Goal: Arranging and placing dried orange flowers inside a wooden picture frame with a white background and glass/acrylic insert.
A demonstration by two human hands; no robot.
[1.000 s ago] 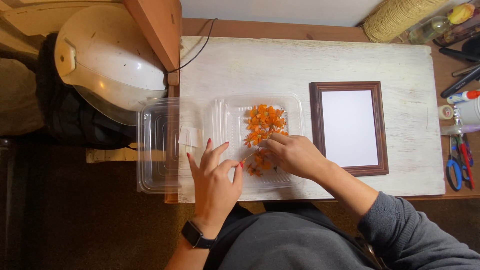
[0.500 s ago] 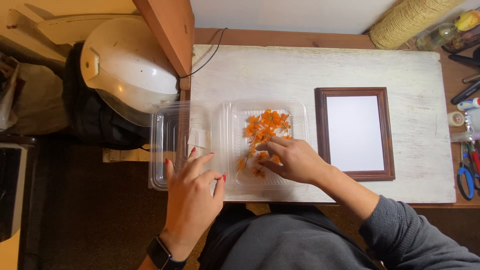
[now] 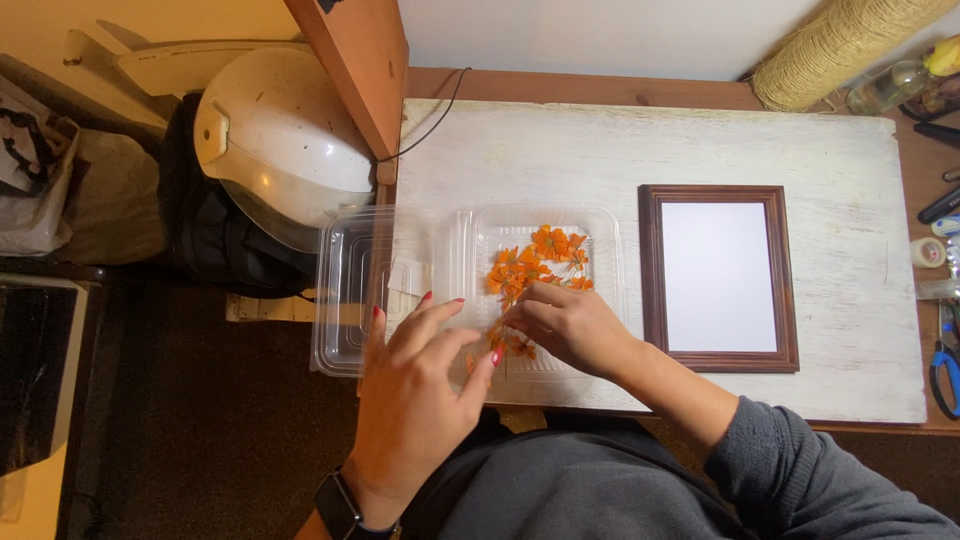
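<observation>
Orange dried flowers (image 3: 535,262) in clear clamshell container (image 3: 470,290): left hand repositioned
Left hand (image 3: 420,385) now spread open, holding nothing, lifted nearer the camera; right hand (image 3: 565,325) still curled, fingertips pinching among the petals, grip unclear

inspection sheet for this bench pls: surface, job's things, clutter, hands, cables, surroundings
Surface: white distressed board on a wooden desk.
Job's things: open clear clamshell container holding orange dried flowers.
Clutter: brown picture frame with white blank insert; twine roll; blue-handled scissors; tape roll, all toward the board's right side.
Hands: left hand spread beside the flowers, watch on wrist; right hand fingertips in the flowers.
Cables: thin black cable at the board's upper left.
Surroundings: white domed appliance and dark bag at left.
</observation>
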